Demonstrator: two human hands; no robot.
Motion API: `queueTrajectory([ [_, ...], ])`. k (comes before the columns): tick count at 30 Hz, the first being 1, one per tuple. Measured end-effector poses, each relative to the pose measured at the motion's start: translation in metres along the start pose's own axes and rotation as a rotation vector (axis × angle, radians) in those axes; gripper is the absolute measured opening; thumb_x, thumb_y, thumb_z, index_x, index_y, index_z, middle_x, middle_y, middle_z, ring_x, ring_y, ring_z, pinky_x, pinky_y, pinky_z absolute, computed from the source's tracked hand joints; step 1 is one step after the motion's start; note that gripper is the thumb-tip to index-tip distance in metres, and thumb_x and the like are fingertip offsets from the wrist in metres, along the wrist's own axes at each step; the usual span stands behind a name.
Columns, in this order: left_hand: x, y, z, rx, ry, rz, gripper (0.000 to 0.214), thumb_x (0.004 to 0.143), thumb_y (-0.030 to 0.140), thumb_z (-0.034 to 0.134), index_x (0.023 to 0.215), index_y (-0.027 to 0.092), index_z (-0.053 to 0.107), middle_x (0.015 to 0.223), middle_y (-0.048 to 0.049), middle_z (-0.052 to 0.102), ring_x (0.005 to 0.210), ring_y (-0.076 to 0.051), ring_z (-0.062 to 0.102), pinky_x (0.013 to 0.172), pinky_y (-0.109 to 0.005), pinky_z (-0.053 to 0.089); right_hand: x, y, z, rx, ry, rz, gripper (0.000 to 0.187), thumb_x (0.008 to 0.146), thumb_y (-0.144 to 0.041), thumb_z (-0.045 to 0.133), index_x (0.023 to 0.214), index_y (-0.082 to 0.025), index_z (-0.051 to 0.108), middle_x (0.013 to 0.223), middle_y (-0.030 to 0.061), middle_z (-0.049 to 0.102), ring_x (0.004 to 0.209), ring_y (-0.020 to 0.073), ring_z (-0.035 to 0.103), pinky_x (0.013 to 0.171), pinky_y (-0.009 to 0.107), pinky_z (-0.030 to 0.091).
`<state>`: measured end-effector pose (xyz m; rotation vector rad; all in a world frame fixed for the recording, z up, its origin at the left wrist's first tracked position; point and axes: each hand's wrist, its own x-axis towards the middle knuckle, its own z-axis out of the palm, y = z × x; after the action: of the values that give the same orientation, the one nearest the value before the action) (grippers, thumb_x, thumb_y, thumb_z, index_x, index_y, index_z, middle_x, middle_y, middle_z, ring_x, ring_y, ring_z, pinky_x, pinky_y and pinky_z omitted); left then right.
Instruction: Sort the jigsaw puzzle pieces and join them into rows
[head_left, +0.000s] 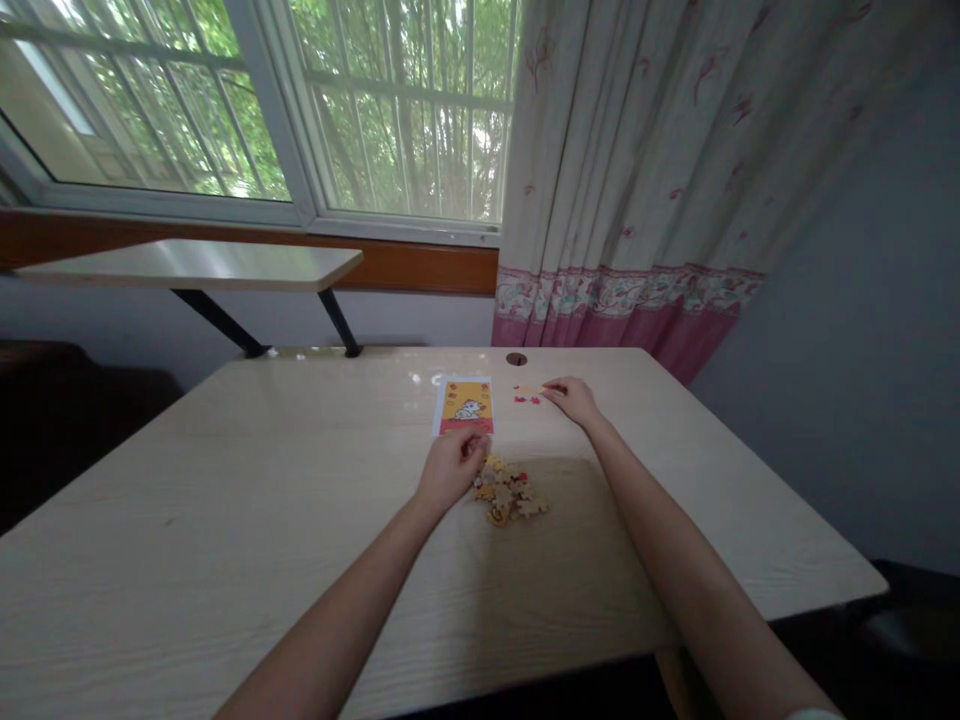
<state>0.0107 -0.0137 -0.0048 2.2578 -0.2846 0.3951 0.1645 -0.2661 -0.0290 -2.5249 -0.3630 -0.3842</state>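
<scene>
On the desk lies a picture card (466,405) with a white cartoon animal on yellow and red. My left hand (454,460) rests just below the card, its fingers curled closed at the left edge of a loose pile of jigsaw pieces (510,495); whatever is in those fingers is hidden. My right hand (572,398) reaches farther out, thumb and fingers pinching a small yellow puzzle piece (543,390). Beside that piece, several red and yellow puzzle pieces (527,400) lie flat, to the right of the card.
The pale wooden desk (225,500) stands against the wall below a barred window (397,110). A raised shelf (195,265) on black legs is at the back left. A round cable hole (517,359) sits near the back edge, before a patterned curtain (622,200).
</scene>
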Motion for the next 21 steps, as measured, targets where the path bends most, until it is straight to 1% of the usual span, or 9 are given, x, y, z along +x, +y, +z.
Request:
queueTrajectory([
  [5, 0.0005, -0.0022, 0.0003, -0.015, 0.006, -0.006, 0.023, 0.081, 0.032, 0.047, 0.078, 0.016, 0.063, 0.059, 0.0003, 0.056, 0.053, -0.012, 0.048, 0.051, -0.022, 0.034, -0.0037, -0.0044, -0.0023, -0.066, -0.002, -0.013, 0.029, 0.079, -0.037, 0.056, 0.103, -0.024, 0.065, 0.096, 0.0054, 0.066, 0.088, 0.0177, 0.057, 0.080, 0.030, 0.041],
  [9, 0.0002, -0.0026, -0.0002, -0.027, 0.008, -0.004, 0.023, 0.081, 0.032, 0.046, 0.078, 0.016, 0.062, 0.059, 0.0004, 0.056, 0.054, -0.012, 0.048, 0.051, -0.022, 0.034, -0.0048, -0.0078, -0.0016, -0.083, -0.022, -0.068, 0.022, 0.082, -0.033, 0.053, 0.096, -0.025, 0.068, 0.097, 0.0046, 0.066, 0.091, 0.0172, 0.055, 0.084, 0.030, 0.038],
  [12, 0.0001, -0.0020, -0.0013, -0.016, 0.009, 0.002, 0.023, 0.081, 0.032, 0.046, 0.077, 0.016, 0.062, 0.059, 0.0008, 0.055, 0.054, -0.012, 0.047, 0.051, -0.022, 0.034, -0.0049, -0.0085, -0.0006, -0.083, -0.040, -0.104, 0.021, 0.083, -0.032, 0.052, 0.093, -0.025, 0.069, 0.095, 0.0051, 0.066, 0.091, 0.0169, 0.054, 0.086, 0.030, 0.037],
  [17, 0.0000, -0.0025, -0.0025, 0.002, 0.020, 0.012, 0.023, 0.082, 0.031, 0.045, 0.077, 0.016, 0.062, 0.060, 0.0011, 0.055, 0.055, -0.012, 0.048, 0.052, -0.022, 0.035, -0.0050, -0.0072, 0.0007, -0.064, -0.029, -0.113, 0.022, 0.084, -0.032, 0.052, 0.094, -0.023, 0.069, 0.094, 0.0071, 0.066, 0.091, 0.0182, 0.054, 0.086, 0.031, 0.036],
  [21, 0.0010, -0.0055, -0.0048, 0.026, 0.023, 0.004, 0.023, 0.082, 0.031, 0.045, 0.079, 0.016, 0.062, 0.061, 0.0008, 0.056, 0.055, -0.012, 0.049, 0.052, -0.022, 0.035, -0.0056, -0.0070, 0.0009, -0.014, -0.006, -0.107, 0.021, 0.083, -0.031, 0.053, 0.093, -0.023, 0.070, 0.093, 0.0069, 0.066, 0.091, 0.0185, 0.054, 0.086, 0.031, 0.037],
])
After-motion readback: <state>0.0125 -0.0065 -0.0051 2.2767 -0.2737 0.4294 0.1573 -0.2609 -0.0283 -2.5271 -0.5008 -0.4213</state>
